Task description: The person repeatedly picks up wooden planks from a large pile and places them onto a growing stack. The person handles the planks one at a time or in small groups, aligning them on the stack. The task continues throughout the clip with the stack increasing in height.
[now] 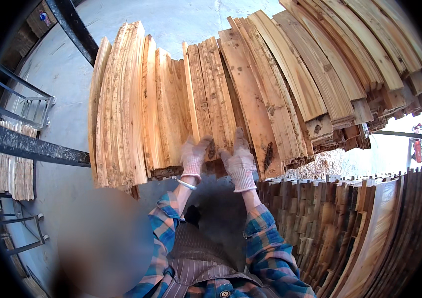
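Observation:
A large stack of long wooden boards [263, 87] stretches across the upper middle, laid side by side with their near ends toward me. My left hand [194, 155], in a pale knit glove with a pinkish cuff, grips the near end of a few narrow boards [211, 97]. My right hand [240, 161], gloved alike, is closed on the right side of those same boards, so they sit between both hands. Their thumbs point inward; the fingertips are partly hidden among the boards. A white band circles my left wrist.
A second dense stack of boards [330, 218] stands at the lower right. Dark metal frame bars [37, 144] run along the left, with another pile of boards [9, 161] beyond. Wood debris [325, 164] lies between the right-hand stacks. A blurred shape [104, 243] covers the lower left.

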Demonstrator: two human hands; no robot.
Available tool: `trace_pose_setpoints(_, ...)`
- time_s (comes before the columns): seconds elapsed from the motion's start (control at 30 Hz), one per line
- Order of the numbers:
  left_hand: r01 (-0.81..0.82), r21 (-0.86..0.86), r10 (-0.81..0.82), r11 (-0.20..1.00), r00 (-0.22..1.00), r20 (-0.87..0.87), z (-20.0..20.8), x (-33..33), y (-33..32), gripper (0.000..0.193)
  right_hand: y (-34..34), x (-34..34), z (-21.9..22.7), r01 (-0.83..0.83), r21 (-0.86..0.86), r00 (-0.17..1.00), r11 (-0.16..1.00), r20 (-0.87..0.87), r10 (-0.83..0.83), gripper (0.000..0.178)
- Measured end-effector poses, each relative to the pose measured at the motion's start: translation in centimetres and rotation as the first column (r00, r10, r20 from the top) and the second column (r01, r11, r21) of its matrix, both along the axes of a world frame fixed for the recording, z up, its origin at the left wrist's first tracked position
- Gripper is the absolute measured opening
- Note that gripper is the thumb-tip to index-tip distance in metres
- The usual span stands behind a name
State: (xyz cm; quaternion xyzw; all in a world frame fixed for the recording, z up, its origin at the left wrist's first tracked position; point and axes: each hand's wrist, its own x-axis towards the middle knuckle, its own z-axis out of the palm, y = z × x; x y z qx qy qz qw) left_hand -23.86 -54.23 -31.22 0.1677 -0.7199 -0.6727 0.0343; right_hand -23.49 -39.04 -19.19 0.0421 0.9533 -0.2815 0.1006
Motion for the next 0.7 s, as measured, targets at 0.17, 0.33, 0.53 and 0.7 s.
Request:
trace_pose_setpoints(0.17, -0.085, -0.041, 0.092, 0.996, 0.973, 0.21, 3.7, 9.5, 1.7, 0.06, 4.2, 8.5, 1.8, -0.11, -0.167, 0.994, 0.98, -0.02, 0.109, 0.076)
trace_pose_setpoints(0.33, -0.047, 0.443, -0.119, 0.895, 0.933, 0.339, 7.9, 15.2, 3.1, 0.041, 13.3, 14.7, -4.4, 0.332, -0.869, 0.939, 0.366, 0.344, -0.034, 0.051)
trace_pose_setpoints(0.53, -0.127, 0.57, 0.001, 0.812, 0.976, 0.216, 7.1, 12.0, 4.4, 0.034, 13.3, 12.2, -14.5, 0.167, -0.93, 0.956, 0.327, 0.233, 0.176, 0.048)
trace_pose_setpoints(0.7, -0.119, 0.645, -0.148, 0.755, 0.927, 0.344, 8.9, 19.3, -0.6, 0.046, 9.9, 16.8, -5.1, -0.212, -0.87, 0.91, 0.444, -0.011, 0.414, 0.065)
